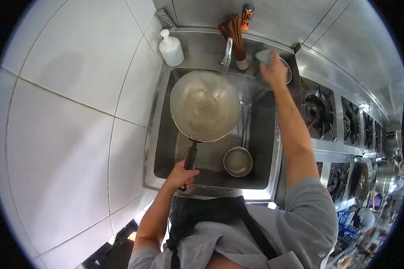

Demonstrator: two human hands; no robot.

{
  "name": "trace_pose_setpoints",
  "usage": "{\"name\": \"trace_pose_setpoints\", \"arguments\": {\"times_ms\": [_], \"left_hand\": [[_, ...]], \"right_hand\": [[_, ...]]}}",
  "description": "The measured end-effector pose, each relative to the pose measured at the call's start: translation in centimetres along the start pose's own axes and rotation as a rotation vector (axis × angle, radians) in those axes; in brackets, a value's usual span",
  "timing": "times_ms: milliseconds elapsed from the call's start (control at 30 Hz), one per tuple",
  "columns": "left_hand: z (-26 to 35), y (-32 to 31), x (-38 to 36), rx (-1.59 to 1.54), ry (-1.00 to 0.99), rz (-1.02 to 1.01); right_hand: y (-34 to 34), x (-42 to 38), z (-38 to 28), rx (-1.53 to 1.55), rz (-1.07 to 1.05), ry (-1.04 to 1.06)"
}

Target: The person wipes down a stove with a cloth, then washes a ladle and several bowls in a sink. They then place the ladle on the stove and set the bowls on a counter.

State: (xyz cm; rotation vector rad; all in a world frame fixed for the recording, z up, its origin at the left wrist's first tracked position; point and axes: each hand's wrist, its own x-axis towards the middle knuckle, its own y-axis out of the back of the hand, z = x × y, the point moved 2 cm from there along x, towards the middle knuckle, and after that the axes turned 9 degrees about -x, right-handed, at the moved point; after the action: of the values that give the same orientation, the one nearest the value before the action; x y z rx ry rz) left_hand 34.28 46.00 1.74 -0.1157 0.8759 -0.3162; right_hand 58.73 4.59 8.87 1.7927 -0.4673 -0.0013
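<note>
The left hand's (181, 175) fingers are wrapped round the black handle (191, 154) of a wide, round metal pan (183, 105), at left in the rectangular steel sink (251, 193); the right hand's (274, 71) fingers meet a blurred grey object (265, 55), far right, their grip unclear; water from the curved steel tap (229, 48) could overfill the pan, and its weight could tip it; white tiled wall (72, 58) left, black burners (318, 110) right.

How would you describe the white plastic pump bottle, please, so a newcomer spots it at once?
Find the back left corner of the grey steel sink, beside the white tiled wall. The bottle stands there; its white body and pump top set it apart from the silver metal tap.
</note>
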Motion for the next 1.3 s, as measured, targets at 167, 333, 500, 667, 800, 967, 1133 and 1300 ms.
{"name": "trace_pose_setpoints", "arguments": {"times_ms": [167,333,500,667,800,967,1133,1300], "left_hand": [[-0.9,-2.9,0.9,-0.016,0.011,-0.133],[0.2,-3.1,1.1,0.219,-0.007,-0.068],[0.1,1.2,-0.2,0.093,-0.005,-0.004],[-1.6,-1.3,-2.2,0.143,0.047,-0.071],[-0.7,-0.3,-0.5,0.230,0.016,-0.038],[-0.1,2.6,-1.7,0.132,-0.010,0.052],[1.2,-1.9,-2.1,0.312,-0.029,-0.042],[1.6,0.1,2.1,0.472,-0.235,0.062]], "right_hand": [[-9.5,-8.5,-7.4,0.306,-0.108,0.417],[-15.2,-16.2,-12.5,0.642,-0.072,0.386],[-18.0,-17.5,-6.7,0.084,-0.332,0.848],[-17.8,-12.7,-10.4,0.353,-0.172,0.306],[-19.3,-19.3,-15.6,0.597,-0.407,0.664],[-19.6,-18.0,-8.9,0.091,-0.412,0.861],[-17.7,-14.4,-12.9,0.481,-0.112,0.373],[-17.8,-18.3,-12.0,0.501,-0.565,0.707]]}}
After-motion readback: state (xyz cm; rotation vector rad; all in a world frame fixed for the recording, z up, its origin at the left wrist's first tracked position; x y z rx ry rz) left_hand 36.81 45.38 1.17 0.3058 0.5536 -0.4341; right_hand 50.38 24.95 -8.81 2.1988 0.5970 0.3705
